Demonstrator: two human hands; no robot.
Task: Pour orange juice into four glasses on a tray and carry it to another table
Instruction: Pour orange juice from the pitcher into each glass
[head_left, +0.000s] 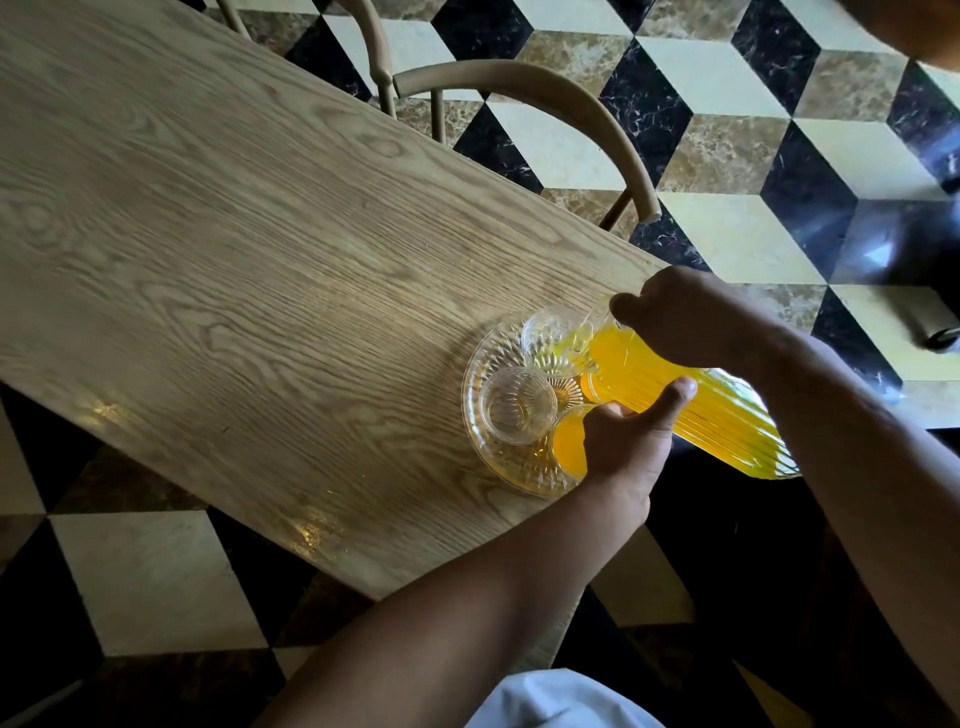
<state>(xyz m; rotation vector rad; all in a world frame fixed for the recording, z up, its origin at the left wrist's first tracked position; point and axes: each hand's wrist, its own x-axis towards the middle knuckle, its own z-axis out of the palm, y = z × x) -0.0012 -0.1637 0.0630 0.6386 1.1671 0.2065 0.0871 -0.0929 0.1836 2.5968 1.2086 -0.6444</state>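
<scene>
A round cut-glass tray (480, 374) sits near the table's right end. A ribbed glass jug (701, 410) full of orange juice is tilted over it, its spout at the far glass (545, 338), where juice is running in. My right hand (691, 317) grips the jug near its top. My left hand (628, 441) supports the jug from below, thumb on its side. The left glass (517, 405) holds no juice. A near glass (569, 441) is full of juice, partly hidden by my left hand. Another filled glass (589, 387) shows under the jug.
The wooden table (234, 260) stretches away to the upper left. Two bentwood chairs (571, 104) stand along its far edge. The floor (727, 78) is patterned in black, cream and brown tiles. A small dark object (943, 338) lies on the floor at right.
</scene>
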